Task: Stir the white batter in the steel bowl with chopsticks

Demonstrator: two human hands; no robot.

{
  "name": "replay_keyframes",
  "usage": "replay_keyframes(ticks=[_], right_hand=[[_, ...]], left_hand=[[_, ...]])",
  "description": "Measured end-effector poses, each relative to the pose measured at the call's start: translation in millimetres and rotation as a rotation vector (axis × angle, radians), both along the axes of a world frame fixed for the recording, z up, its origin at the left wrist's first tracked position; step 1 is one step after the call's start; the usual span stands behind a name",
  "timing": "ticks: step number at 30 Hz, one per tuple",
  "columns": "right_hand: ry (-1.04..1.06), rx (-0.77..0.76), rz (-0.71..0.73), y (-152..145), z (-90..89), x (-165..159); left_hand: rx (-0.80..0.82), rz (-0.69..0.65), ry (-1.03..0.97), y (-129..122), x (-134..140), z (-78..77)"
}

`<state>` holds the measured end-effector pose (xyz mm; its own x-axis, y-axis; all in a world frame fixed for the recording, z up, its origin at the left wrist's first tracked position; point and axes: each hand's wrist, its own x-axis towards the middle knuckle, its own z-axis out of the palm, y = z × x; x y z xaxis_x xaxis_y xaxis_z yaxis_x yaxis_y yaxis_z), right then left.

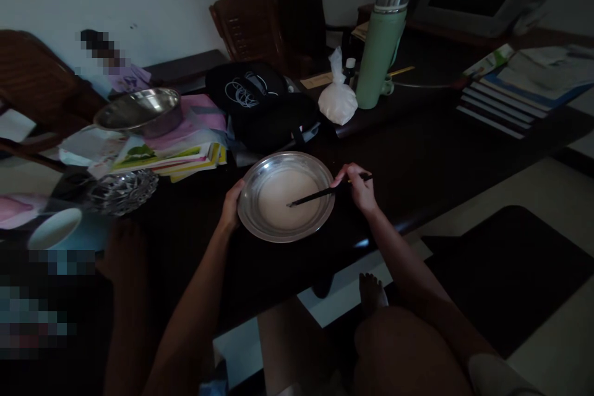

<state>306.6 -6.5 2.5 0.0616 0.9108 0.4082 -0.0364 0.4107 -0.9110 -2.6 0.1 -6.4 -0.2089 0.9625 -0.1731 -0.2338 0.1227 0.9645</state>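
The metal bowl (250,201) is resting on the bench (394,167). The left hand (231,205) is gripping its rim, apparently steadying it; the right hand (360,189) is pinching black chopsticks (315,196), angling their tips into the pale mixture (279,190).

Before a case (273,122), a bowl (278,235) is placed by the table's (399,148) near edge, chopsticks (313,197) dipped in from the right. Beyond, a plastic bag (338,104) is flanked on its right by a flask (378,55). At left, a basin (162,124) is borne by a book pile (185,162).
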Motion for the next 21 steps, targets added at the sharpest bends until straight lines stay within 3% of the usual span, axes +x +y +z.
replay_keyframes(ticks=[4, 7, 10, 13, 15, 18, 21], right_hand=[[-0.140, 0.073, 0.044, -0.8, 1.6, -1.0], [-0.013, 0.053, -0.043, -0.5, 0.0, 0.6], [0.049, 0.029, 0.005, -0.4, -0.8, 0.6], [-0.086, 0.069, 0.090, -0.5, 1.0, -0.9], [-0.127, 0.091, 0.064, -0.1, 1.5, -0.8], [-0.014, 0.050, -0.037, 0.5, -0.2, 0.7], [0.043, -0.007, -0.009, 0.0, -1.3, 0.2]], left_hand=[[0.011, -0.008, -0.002, -0.5, -0.2, 1.4], [0.029, -0.017, 0.001, -0.6, -0.1, 1.9], [0.027, -0.001, 0.008, -0.7, 0.6, 2.3], [0.018, 0.003, 0.003, -0.7, 1.0, 2.7], [0.009, -0.001, -0.004, -0.6, 0.8, 2.6], [0.017, -0.013, -0.003, -0.3, 0.0, 1.2], [0.038, -0.027, 0.000, 1.0, -1.6, -1.1]])
